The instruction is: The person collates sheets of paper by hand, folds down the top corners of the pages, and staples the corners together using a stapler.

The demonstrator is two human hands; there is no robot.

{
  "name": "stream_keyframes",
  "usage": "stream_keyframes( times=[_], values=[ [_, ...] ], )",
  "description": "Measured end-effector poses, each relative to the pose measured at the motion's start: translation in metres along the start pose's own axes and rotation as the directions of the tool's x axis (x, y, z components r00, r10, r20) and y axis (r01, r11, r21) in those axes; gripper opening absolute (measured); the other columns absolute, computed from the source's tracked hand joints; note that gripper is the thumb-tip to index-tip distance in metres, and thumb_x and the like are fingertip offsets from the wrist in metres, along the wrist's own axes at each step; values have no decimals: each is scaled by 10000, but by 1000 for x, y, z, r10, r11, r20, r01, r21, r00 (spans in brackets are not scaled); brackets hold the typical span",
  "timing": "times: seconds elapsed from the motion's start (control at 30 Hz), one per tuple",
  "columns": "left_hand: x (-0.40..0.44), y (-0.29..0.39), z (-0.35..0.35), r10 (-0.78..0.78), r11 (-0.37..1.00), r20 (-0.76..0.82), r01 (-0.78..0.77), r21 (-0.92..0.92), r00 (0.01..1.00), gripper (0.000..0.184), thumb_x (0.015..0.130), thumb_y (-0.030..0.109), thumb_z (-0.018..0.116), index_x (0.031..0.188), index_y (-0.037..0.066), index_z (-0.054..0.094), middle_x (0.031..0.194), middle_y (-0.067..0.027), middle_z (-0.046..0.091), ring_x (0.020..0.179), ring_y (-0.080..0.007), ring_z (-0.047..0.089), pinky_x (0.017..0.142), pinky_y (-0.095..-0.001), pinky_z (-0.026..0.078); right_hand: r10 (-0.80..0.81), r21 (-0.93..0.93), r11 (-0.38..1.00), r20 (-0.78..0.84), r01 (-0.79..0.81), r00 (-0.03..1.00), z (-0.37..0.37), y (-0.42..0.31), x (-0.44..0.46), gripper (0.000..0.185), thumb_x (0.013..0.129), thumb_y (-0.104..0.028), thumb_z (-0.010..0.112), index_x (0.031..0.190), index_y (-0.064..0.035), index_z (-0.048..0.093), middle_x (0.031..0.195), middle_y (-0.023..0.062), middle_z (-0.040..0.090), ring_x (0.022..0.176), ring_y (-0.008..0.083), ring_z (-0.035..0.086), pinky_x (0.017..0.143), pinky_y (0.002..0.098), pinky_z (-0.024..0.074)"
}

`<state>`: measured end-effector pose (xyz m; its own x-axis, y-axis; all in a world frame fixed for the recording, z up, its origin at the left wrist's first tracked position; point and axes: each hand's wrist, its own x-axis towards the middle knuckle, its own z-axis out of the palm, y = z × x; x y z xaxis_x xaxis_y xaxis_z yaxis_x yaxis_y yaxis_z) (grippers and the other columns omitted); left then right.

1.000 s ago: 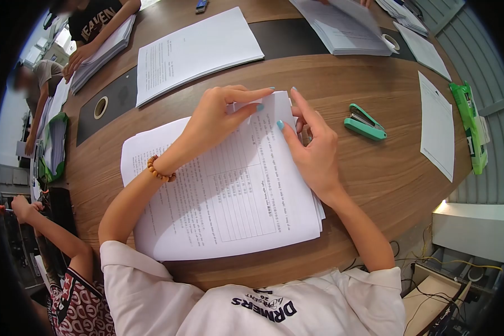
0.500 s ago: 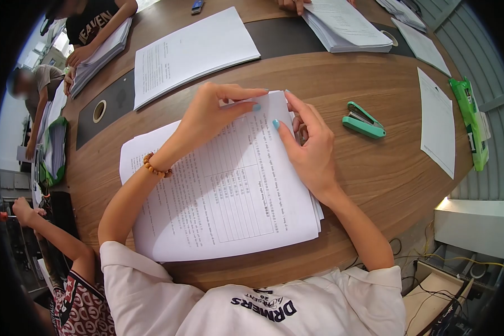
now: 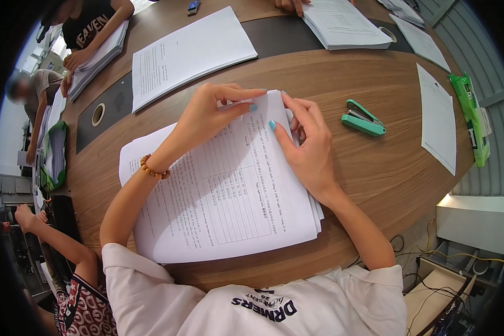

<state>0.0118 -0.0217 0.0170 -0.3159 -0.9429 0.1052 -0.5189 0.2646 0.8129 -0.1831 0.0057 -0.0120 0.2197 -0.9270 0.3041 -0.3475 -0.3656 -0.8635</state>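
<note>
A stack of printed sheets (image 3: pixel 235 207) lies at an angle in front of me, its top page covered in text with a ruled table. My left hand (image 3: pixel 210 115), a beaded bracelet on its wrist, pinches the far edge of the stack between thumb and fingers. At the far right corner, my right hand (image 3: pixel 312 154) grips the sheets, thumb on top and fingers curled round the edge. Several sheet edges fan out unevenly below the right forearm. To the right of that hand, a green stapler (image 3: pixel 364 117) rests on the wooden table (image 3: pixel 364 185), touched by neither hand.
Beyond my hands lies another paper stack (image 3: pixel 193 59), with a further stack (image 3: pixel 344 28) under a co-worker's hand. On the right are a single sheet (image 3: pixel 435 120) and a green packet (image 3: pixel 470 120). Co-workers sit at the left, one with papers (image 3: pixel 98 61).
My right hand has shifted slightly left along the corner of the stack. The left hand keeps its pinch, and the view has tilted a little.
</note>
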Motion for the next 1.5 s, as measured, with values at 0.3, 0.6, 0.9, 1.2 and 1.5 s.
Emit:
stream_keyframes(
  times=[0.3,0.6,0.9,1.2,1.5],
  values=[
    [1,0,1,11,1000,-13,-11,-12,1000,349,765,-11,613,1088,109,670,853,-57,662,702,-91,510,665,-225,435,-12,5,1000,-18,12,1000,0,0,0,448,793,-50,621,1219,24,504,1052,111,515,766,180,538,671,284,474],
    [3,0,2,42,999,17,-42,24,999,382,748,-9,615,1105,121,664,853,-42,648,702,-89,509,669,-229,419,-20,7,1000,-23,20,1000,0,0,0,442,789,-48,620,1213,14,508,1036,104,525,761,182,538,665,284,473],
    [2,-1,5,51,998,6,-51,38,999,390,743,-16,618,1107,116,662,830,-36,641,697,-93,498,661,-232,405,13,-15,1000,45,-12,999,-11,-1,7,441,792,-89,634,1206,9,515,1068,118,526,838,214,562,719,309,473],
    [-4,1,11,105,994,-46,-104,39,993,393,764,-45,593,1123,107,644,804,-58,613,680,-133,529,637,-257,428,-19,-696,690,258,199,966,-135,71,14,552,757,-246,711,1193,16,494,1167,164,496,1115,306,445,934,380,393],
    [-3,-3,17,180,984,-209,-176,35,961,392,755,-47,622,1117,103,647,872,-79,638,685,-154,553,630,-271,452,134,-217,974,339,-61,931,-118,18,48,379,789,-109,634,1130,2,515,1000,113,609,878,206,586,789,295,444]
  ],
)
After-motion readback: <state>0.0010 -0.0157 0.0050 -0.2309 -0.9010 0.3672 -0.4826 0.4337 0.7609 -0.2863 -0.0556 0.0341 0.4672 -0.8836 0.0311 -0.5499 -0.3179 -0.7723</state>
